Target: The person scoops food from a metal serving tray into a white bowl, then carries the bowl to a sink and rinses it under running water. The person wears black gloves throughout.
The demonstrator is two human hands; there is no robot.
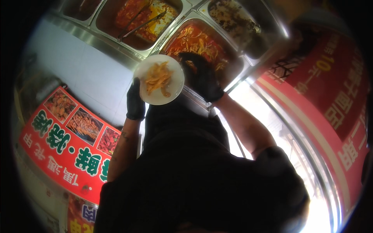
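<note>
Black-gloved left hand (135,101) grips white plate (175,90) of food; right hand (203,77) beside it over red-dish tray (194,39), grip unclear.

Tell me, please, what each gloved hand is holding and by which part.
The left hand holds the white plate of food by its left rim. The right hand is over the tray of red food; whether it holds anything cannot be told.
</note>
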